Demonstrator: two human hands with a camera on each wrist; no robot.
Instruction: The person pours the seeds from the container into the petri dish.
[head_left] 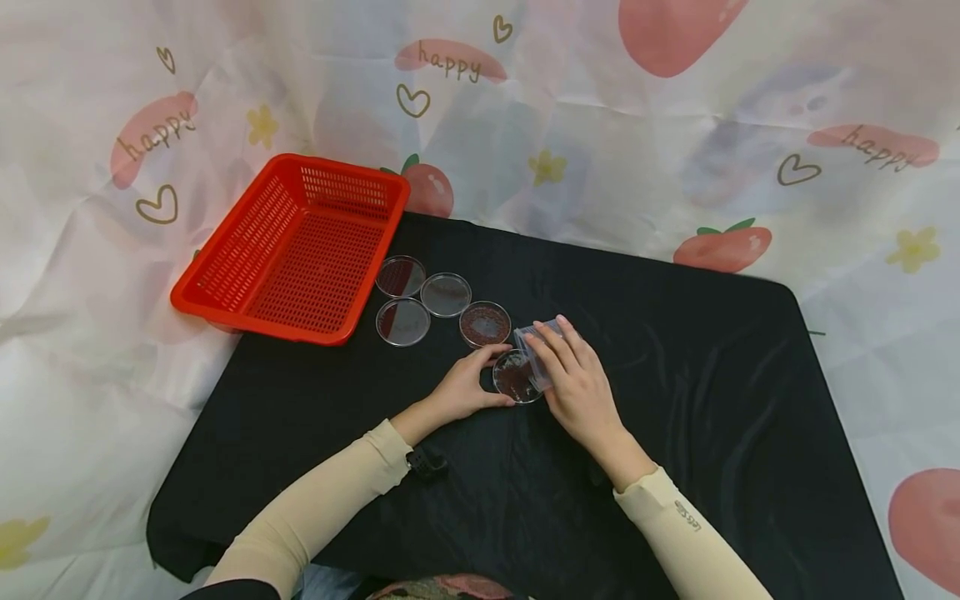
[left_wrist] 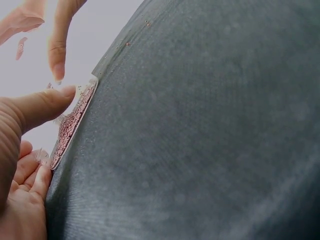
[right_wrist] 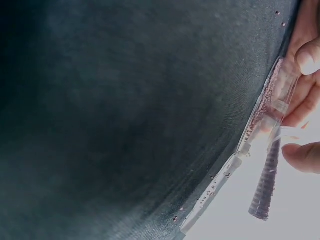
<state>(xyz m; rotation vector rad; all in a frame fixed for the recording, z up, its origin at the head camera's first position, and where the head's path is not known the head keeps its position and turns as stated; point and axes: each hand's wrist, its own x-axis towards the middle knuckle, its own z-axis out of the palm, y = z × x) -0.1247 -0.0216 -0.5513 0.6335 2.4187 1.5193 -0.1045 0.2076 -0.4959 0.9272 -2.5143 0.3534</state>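
Observation:
My left hand (head_left: 468,385) holds a round clear petri dish (head_left: 512,379) on the black cloth, thumb at its near side and fingers at its far side. Small reddish-brown granules (left_wrist: 72,122) fill much of that dish. My right hand (head_left: 581,387) grips a clear rectangular plastic piece (head_left: 531,354), tilted over the dish's right side. Ridges show along a dark-tinted strip (right_wrist: 265,185) in the right wrist view. Just behind stands another petri dish (head_left: 485,323) with the same granules, thinner in the middle. The plastic piece hides part of the held dish.
Three more clear petri dishes, one (head_left: 446,296) among them, lie left of the filled ones. Beyond them a red mesh basket (head_left: 337,333) sits at the table's back left corner. Stray granules (left_wrist: 127,44) dot the black cloth (head_left: 675,400). A printed curtain (head_left: 570,75) hangs behind.

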